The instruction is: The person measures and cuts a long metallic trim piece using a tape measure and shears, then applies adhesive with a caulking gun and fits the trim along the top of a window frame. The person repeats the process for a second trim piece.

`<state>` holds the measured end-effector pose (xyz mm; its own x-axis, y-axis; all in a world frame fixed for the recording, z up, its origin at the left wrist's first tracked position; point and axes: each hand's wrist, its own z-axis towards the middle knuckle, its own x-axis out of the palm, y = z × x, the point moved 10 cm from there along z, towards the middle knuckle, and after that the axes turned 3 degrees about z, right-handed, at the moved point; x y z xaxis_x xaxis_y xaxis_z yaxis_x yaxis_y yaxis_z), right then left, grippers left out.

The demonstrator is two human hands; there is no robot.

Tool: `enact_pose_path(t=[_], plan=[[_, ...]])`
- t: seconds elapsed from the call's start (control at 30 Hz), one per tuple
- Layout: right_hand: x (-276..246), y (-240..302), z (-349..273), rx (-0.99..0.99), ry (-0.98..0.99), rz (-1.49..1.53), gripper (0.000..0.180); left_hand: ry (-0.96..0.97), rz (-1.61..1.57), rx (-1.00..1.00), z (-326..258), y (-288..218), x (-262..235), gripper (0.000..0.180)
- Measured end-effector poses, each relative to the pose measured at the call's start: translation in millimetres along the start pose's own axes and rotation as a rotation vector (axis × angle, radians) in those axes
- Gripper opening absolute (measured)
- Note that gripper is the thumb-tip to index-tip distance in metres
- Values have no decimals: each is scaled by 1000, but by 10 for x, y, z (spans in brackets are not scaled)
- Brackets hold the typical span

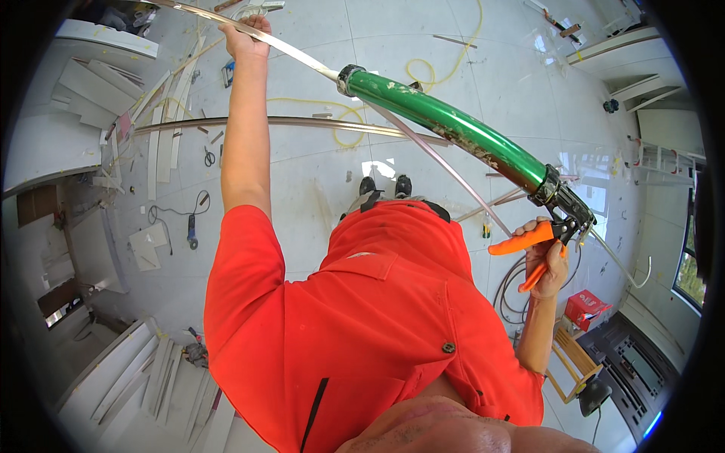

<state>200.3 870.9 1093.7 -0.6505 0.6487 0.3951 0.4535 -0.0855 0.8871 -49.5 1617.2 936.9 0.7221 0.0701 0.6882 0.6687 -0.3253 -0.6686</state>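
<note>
While the gun (445,121) slants across in front of a red shirt (370,332), I see the right hand (550,257) wrapped round the orange handles (521,240) at its rear. These stand apart from each other, so I take the trigger to be short of a full pull. Out past the gun's front end, the left hand (248,36) grips a long pale strip (291,53), which runs back to meet that end or to pass just behind it; I cannot tell which. A thin rod (615,257) juts from the gun's back, and bronze bars (302,121) lie on the floor (302,189) beneath its front half.

To my eye, the step in hand is lining the gun up with the strip, perhaps to lay a bead along it, though none shows from here. The next move, I'd judge, calls for a steady left hand, the gun's front true to the strip, and an even squeeze
</note>
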Motion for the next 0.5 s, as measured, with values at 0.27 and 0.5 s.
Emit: enact_pose_path(t=[0.27,0.5], plan=[[-86,-10,-98,29,-59,62,72,127,-168,-6,387,-378,-258,81],[-269,-52,-305,84,-72,122,66,235,-130,-22,691,-702,-571,91]])
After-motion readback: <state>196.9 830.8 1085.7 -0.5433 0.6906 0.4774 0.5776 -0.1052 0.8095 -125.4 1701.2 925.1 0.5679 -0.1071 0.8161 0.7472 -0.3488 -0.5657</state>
